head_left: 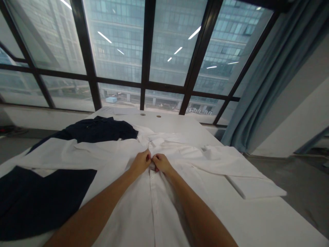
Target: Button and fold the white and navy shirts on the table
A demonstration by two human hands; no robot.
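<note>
A white button-up shirt [138, 209] lies spread on the table, its sleeves stretched out to both sides and its collar [156, 141] at the far end. My left hand [141, 162] pinches the shirt's front placket below the collar. Right beside it my right hand [162, 163] grips the other side of the placket, with fingers closed on the cloth. The two hands nearly touch. Whether a button sits between the fingertips is hidden. Below the hands the placket runs down toward me with small buttons showing.
Dark navy garments [102, 129] lie beyond the left sleeve, and another dark piece [46, 199] is nearer on the left. The white table [269, 219] ends on the right. A flat white object [239, 187] lies partly under the right sleeve. Windows and a blue curtain [259, 89] stand behind.
</note>
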